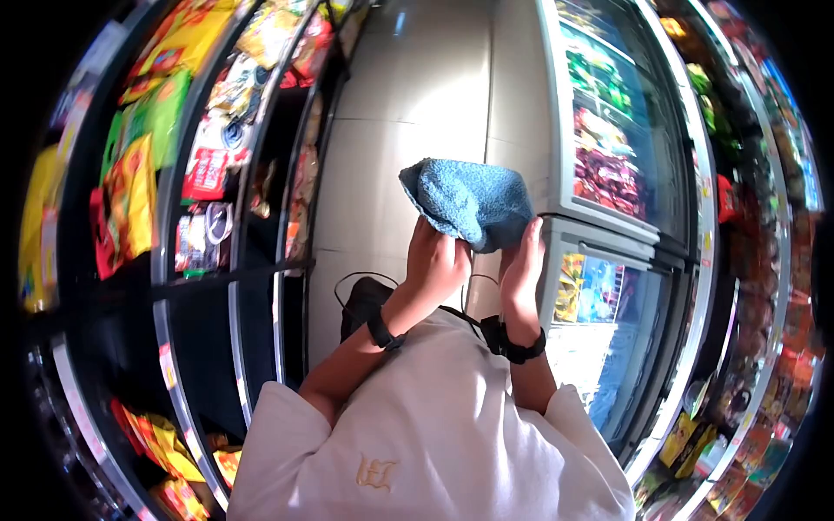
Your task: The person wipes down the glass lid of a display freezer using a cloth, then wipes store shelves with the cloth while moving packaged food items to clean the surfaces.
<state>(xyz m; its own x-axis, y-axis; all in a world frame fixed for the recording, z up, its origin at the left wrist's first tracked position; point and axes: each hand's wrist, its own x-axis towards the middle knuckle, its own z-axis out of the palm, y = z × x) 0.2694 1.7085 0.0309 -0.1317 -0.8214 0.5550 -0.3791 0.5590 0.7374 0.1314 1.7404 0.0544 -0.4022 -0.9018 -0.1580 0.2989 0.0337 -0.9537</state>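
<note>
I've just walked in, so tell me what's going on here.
A person in a white shirt has a blue cloth up in front of them. The left hand grips its lower edge; the right hand is against its right side, fingers mostly hidden. Shelves of packets stand to the left, a glass-fronted cabinet to the right.

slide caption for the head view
Left hand and right hand hold a blue cloth between stocked shelves and glass-topped cases.
</note>
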